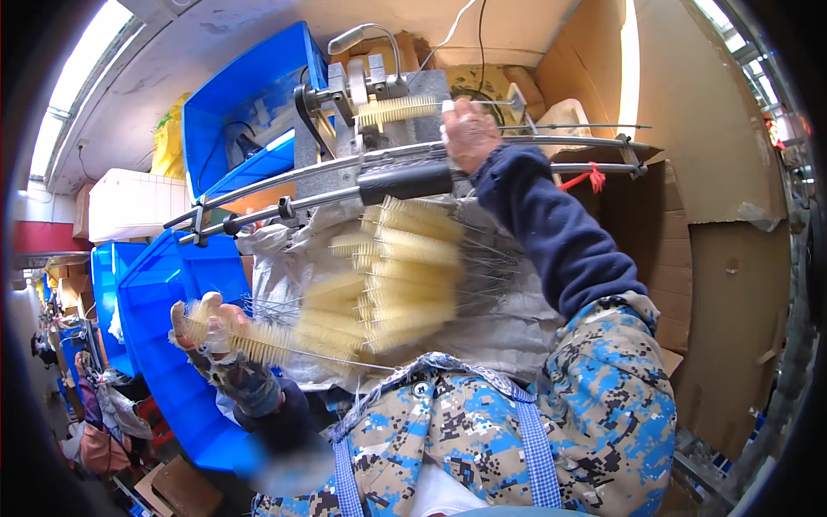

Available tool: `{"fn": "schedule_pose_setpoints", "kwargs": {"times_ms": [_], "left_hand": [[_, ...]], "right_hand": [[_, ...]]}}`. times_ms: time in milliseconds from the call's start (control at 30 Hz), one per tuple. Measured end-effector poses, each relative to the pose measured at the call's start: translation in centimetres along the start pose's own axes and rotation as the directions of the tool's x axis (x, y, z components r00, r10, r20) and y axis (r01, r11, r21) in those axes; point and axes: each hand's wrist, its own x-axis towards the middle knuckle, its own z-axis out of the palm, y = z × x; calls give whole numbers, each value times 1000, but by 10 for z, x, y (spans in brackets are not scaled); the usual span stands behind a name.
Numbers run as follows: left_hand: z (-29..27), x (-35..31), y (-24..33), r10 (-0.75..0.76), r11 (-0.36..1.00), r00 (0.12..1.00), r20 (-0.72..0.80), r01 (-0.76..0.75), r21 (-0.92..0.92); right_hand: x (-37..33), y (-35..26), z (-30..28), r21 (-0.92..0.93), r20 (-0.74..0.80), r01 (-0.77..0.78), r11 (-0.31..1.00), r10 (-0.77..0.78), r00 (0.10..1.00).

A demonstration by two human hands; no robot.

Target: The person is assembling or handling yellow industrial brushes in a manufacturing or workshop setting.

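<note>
My left hand (pixel 226 351), at the lower left, is closed around a twisted-wire brush (pixel 274 346) with pale yellow bristles. Its bare wire stem points right toward my lap. Up by the machine (pixel 376 86), my right hand (pixel 472 136) is closed at the right end of a second bristle brush (pixel 398 109), which lies level in front of the machine's wheel. What its fingertips pinch is partly hidden. Between my arms, a heap of yellow brushes (pixel 418 280) lies on a whitish sheet (pixel 508 323) over my lap, wire stems sticking out to both sides.
Metal rails (pixel 332 172) with a black sleeve (pixel 405 182) cross between me and the machine. Blue bins stand at the back left (pixel 207 121) and left (pixel 164 362). Cardboard (pixel 732 302) walls the right side. A red tie (pixel 594 178) hangs on the rail's right end.
</note>
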Motion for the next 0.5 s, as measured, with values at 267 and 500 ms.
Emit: {"fn": "schedule_pose_setpoints", "kwargs": {"times_ms": [267, 500], "left_hand": [[37, 12, -15, 204, 953, 975, 92, -220, 208], [-21, 25, 15, 555, 350, 701, 447, -685, 639]], "right_hand": [[4, 68, -8, -132, -97, -143, 981, 131, 987], [-115, 75, -93, 491, 188, 266, 829, -400, 897]]}}
